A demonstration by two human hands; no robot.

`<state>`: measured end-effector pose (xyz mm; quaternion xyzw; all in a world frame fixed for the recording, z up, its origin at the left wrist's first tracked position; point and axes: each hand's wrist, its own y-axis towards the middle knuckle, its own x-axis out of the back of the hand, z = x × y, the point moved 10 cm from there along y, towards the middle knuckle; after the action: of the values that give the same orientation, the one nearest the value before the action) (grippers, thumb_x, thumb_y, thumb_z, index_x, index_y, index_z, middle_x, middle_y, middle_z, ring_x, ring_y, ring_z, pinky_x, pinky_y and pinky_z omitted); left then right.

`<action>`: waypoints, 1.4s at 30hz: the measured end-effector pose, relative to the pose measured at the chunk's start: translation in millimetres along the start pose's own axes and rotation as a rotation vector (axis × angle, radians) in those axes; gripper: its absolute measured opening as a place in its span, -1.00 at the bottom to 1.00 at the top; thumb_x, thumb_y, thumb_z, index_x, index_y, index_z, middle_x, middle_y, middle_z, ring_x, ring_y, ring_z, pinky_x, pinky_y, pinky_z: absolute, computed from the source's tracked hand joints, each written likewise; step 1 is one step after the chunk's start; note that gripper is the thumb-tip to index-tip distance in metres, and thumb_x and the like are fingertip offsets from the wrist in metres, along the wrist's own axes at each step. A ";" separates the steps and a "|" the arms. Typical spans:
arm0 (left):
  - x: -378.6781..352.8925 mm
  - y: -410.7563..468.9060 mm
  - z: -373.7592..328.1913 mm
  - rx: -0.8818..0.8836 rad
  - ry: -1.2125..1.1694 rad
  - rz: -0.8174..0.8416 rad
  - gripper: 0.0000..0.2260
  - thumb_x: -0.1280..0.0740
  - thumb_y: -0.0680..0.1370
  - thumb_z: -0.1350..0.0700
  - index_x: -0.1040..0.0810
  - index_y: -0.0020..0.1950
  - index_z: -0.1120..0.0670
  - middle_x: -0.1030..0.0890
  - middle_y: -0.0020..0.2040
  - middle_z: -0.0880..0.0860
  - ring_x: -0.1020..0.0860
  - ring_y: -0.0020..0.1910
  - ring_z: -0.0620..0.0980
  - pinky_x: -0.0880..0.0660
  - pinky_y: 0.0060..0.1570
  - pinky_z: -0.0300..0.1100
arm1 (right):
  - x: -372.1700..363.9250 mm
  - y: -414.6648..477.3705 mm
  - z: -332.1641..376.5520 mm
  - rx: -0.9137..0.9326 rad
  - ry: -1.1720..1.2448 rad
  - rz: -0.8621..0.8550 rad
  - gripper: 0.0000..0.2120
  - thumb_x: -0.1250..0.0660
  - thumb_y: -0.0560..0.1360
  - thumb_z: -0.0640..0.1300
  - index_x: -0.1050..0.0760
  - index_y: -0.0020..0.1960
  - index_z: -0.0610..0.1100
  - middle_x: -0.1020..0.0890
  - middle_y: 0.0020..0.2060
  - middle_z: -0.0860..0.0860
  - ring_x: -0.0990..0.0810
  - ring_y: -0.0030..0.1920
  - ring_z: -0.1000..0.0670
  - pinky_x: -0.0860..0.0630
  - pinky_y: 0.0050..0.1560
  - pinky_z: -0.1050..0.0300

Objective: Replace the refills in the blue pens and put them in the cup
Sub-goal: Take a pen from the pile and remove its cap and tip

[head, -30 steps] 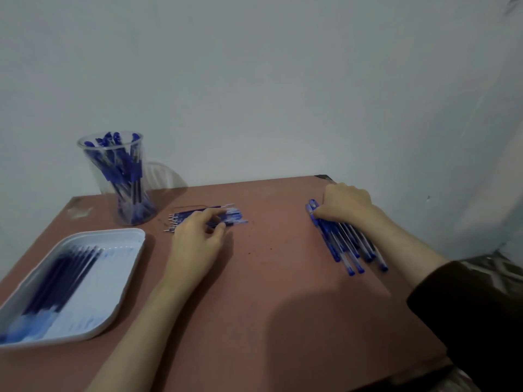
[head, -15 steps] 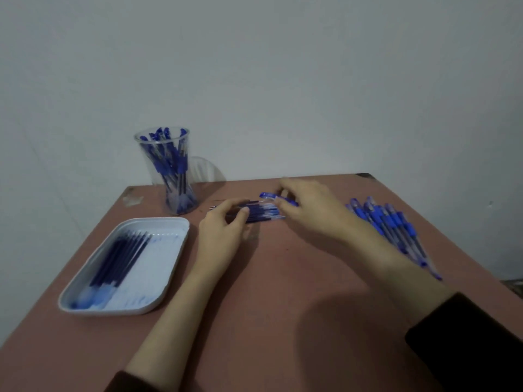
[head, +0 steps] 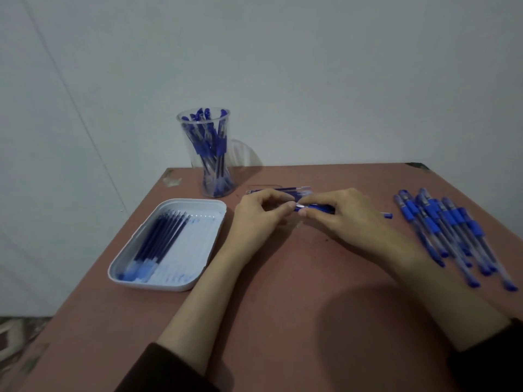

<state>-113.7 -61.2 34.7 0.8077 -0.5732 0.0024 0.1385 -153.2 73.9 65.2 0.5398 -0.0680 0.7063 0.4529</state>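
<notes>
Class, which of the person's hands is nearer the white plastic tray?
Left. The left hand is just right of the white plastic tray; the right hand is farther right.

Both forearms are bare and reach forward, the left from a dark left sleeve (head: 167, 369), the right from a dark right sleeve (head: 489, 360). They converge so that the hands meet ahead of the body. The left hand (head: 254, 222) lies back-up with a straight wrist. Its fingers (head: 278, 197) curl inward, and thumb and forefinger close on the metal tip of a blue pen (head: 318, 207). The right hand (head: 349, 219) comes in from the opposite side, knuckles up, fingers arched over the pen's barrel and thumb tucked beneath, pinching it. The two hands' fingertips nearly touch.
</notes>
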 end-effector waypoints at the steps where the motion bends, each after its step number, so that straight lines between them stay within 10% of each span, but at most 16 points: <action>1: -0.7 -0.2 0.0 0.001 -0.002 0.004 -0.86 -0.42 0.48 0.25 -0.63 -0.18 0.01 -0.65 -0.25 0.03 -0.59 -0.28 -0.15 -0.51 -0.23 -0.33 | -0.2 -0.3 -0.2 0.000 -0.005 0.005 -0.81 -0.29 0.51 0.14 -0.60 0.08 0.19 -0.68 -0.10 0.18 -0.58 -0.09 0.11 -0.40 -0.14 0.13; 13: 1.6 -3.6 0.9 0.043 -0.006 0.018 -0.88 -0.49 0.41 0.25 -0.67 -0.15 0.04 -0.68 -0.23 0.02 -0.62 -0.23 -0.14 -0.56 -0.13 -0.31 | 2.3 -6.3 7.0 -0.010 -0.119 0.042 -0.76 -0.26 0.51 0.19 -0.53 0.17 0.31 -0.67 0.02 0.13 -0.58 0.03 0.01 -0.41 -0.10 0.08; 22: 6.6 0.1 -1.7 0.036 0.067 -0.016 -0.86 -0.48 0.42 0.23 -0.65 -0.19 -0.02 -0.64 -0.32 -0.02 -0.54 -0.37 -0.13 -0.55 -0.19 -0.25 | 13.3 -4.6 -26.8 -0.183 -0.129 -0.019 -0.81 -0.31 0.48 -0.13 -0.48 0.08 0.04 -0.52 -0.35 0.06 -0.51 -0.24 -0.07 -0.28 -0.28 0.10; 34: -42.4 -17.0 0.5 -0.018 0.396 0.467 -0.88 -0.53 0.36 -0.01 -0.72 -0.14 -0.04 -0.70 -0.18 -0.03 -0.63 -0.10 -0.03 -0.53 0.09 -0.04 | 24.0 -7.1 -16.7 -0.169 0.342 -0.149 -0.89 -0.40 0.48 -0.12 -0.57 -0.11 0.10 -0.61 -0.33 0.05 -0.50 -0.38 0.24 -0.35 -0.33 0.48; 38: -23.5 -6.7 -6.8 -0.014 0.131 0.216 -0.89 -0.43 0.49 0.08 -0.69 -0.03 0.04 -0.70 -0.17 -0.05 -0.58 -0.21 -0.23 -0.46 -0.05 -0.24 | 6.6 -7.1 -22.9 -0.283 0.677 -0.092 -0.91 -0.36 0.52 -0.12 -0.64 -0.09 -0.02 -0.55 -0.44 0.00 -0.42 -0.51 0.11 -0.32 -0.49 0.30; 42: -21.6 -5.0 -3.9 0.100 -0.416 0.171 -0.78 -0.32 0.56 0.15 -0.60 0.16 0.20 -0.64 0.09 0.24 -0.61 0.10 0.18 -0.47 0.21 0.05 | -21.2 -11.5 -12.6 -0.417 1.033 0.132 -0.76 -0.24 0.57 -0.07 -0.64 -0.09 -0.15 -0.46 -0.48 -0.10 -0.22 -0.58 0.06 -0.11 -0.54 0.28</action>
<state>-115.9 -38.9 33.8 0.7450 -0.6551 -0.1239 -0.0235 -153.7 75.9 38.1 0.0173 -0.0091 0.8775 0.4793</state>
